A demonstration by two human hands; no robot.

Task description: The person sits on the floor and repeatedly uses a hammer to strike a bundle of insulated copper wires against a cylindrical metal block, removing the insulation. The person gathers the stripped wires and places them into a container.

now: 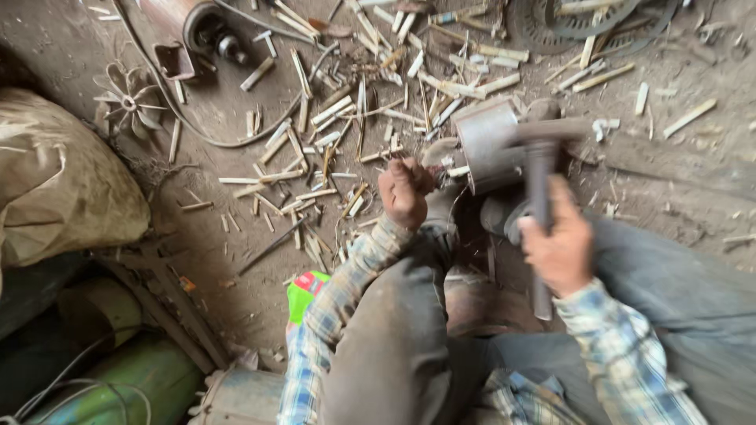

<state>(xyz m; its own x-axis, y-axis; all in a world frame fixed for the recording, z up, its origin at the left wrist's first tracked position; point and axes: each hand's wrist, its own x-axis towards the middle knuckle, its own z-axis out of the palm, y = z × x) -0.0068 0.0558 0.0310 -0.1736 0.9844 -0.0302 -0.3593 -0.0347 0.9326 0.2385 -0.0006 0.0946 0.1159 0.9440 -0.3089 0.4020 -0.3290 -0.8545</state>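
My right hand (561,242) grips the handle of a hammer (540,185), whose head lies blurred against a round grey metal motor part (486,145) on the dirt floor. My left hand (404,193) is closed in a fist just left of that metal part, holding something thin that I cannot make out. Both sleeves are checked blue and white. My knees in grey trousers frame the work.
Several pale wooden slivers and strips (331,118) litter the ground. A small fan impeller (130,98) and a cable lie at upper left, a brown sack (63,181) at left, green cylinders (134,378) at lower left, a green object (305,291) by my left elbow.
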